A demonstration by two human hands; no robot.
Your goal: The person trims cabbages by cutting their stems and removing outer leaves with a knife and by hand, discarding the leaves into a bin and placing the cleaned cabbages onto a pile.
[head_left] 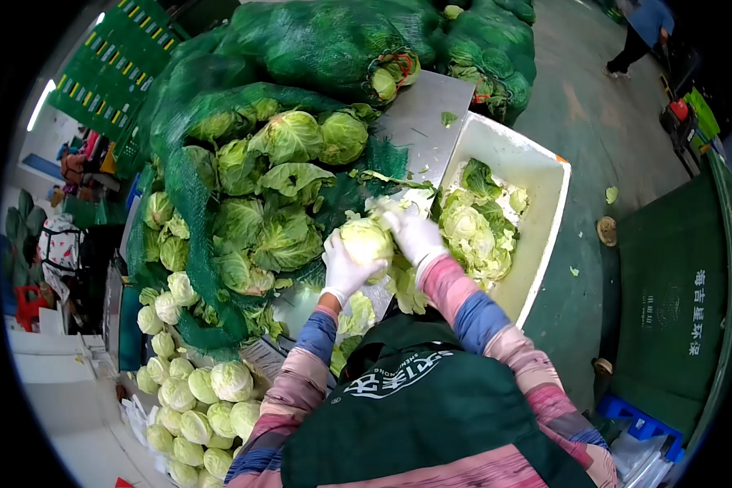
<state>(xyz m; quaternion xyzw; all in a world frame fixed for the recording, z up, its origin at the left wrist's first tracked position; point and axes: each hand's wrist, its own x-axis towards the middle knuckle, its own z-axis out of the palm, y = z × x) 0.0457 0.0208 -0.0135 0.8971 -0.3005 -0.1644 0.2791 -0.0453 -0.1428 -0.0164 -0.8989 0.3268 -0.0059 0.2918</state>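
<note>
In the head view, my left hand (pixel 349 264) in a white glove is wrapped round the side of a pale, trimmed cabbage (pixel 365 241). My right hand (pixel 413 234), also gloved, is at the cabbage's upper right side. Its fingers are smeared by motion, so whether they grip a leaf cannot be made out. Loose green leaves (pixel 407 285) hang below the cabbage, between my forearms. To the left, an opened green mesh sack (pixel 195 281) spills leafy, untrimmed cabbages (pixel 285 236) onto the metal table (pixel 423 110).
A white foam box (pixel 542 220) with cast-off leaves (pixel 472 232) stands at my right. Trimmed cabbages (pixel 195 407) are piled at lower left. Full mesh sacks (pixel 317 49) lie at the back. A large green bin (pixel 667 301) is far right; a person (pixel 647 28) is beyond.
</note>
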